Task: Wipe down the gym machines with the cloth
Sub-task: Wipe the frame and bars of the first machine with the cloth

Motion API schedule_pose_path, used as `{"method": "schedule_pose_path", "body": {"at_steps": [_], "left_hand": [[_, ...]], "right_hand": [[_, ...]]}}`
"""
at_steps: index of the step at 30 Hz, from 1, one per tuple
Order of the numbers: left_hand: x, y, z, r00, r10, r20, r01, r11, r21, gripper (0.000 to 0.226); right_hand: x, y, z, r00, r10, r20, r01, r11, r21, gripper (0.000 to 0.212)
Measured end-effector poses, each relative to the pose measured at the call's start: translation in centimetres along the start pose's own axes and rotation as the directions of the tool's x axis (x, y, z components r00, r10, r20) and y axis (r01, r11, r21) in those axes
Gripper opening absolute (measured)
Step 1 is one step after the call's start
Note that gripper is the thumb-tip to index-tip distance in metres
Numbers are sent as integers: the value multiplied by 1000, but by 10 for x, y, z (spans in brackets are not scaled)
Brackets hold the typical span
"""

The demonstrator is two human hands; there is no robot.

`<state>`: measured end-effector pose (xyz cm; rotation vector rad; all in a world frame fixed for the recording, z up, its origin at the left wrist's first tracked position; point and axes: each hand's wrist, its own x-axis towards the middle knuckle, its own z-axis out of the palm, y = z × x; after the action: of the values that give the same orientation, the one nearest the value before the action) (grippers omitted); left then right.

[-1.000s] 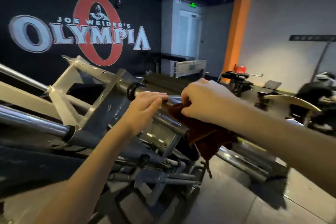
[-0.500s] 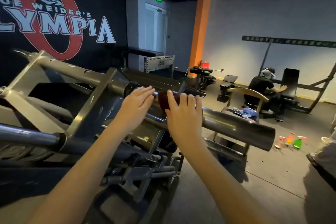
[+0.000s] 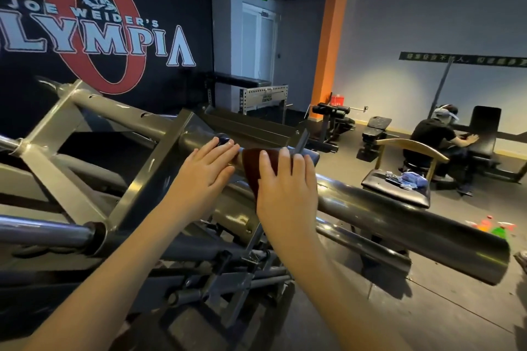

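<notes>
Two hands on the machine (image 3: pixel 159 162) right now, both laid flat. Compared to a second ago, your right hand (image 3: pixel 285 194) isn't balled up around the cloth (image 3: pixel 250 164) anymore. That grip is fully opened out, fingers straight, palm pressing the cloth down on the thick grey bar (image 3: pixel 413 234). The rag isn't dangling under the bar in a wad either. It's spread over the top of the tube, so I'd say you're set up for a proper sliding wipe instead of a scrunch-and-dab. The bar runs a long way out to your right, so there's plenty of it left to cover.

Your left hand (image 3: pixel 202 174) is an open grip too. Its fingers lie straight on the same bar, just beside the cloth, with the tips up by a dark collar (image 3: pixel 224 141). It's holding nothing and looks like it's only bracing.

The cloth itself is dark red, almost maroon. It's mostly hidden under your right palm, with a strip showing at your fingertips and along the left edge of the hand. It looks thin and smooth there, draped to the curve of the tube. Can't tell if it's damp.
</notes>
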<state>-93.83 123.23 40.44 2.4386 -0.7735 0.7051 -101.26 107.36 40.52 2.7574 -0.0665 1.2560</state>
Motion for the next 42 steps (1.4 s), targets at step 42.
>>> {"method": "schedule_pose_path", "body": {"at_steps": [42], "left_hand": [[19, -52, -15, 999, 46, -15, -48, 922, -384, 46]], "right_hand": [[10, -52, 28, 966, 219, -137, -243, 951, -193, 40]]}}
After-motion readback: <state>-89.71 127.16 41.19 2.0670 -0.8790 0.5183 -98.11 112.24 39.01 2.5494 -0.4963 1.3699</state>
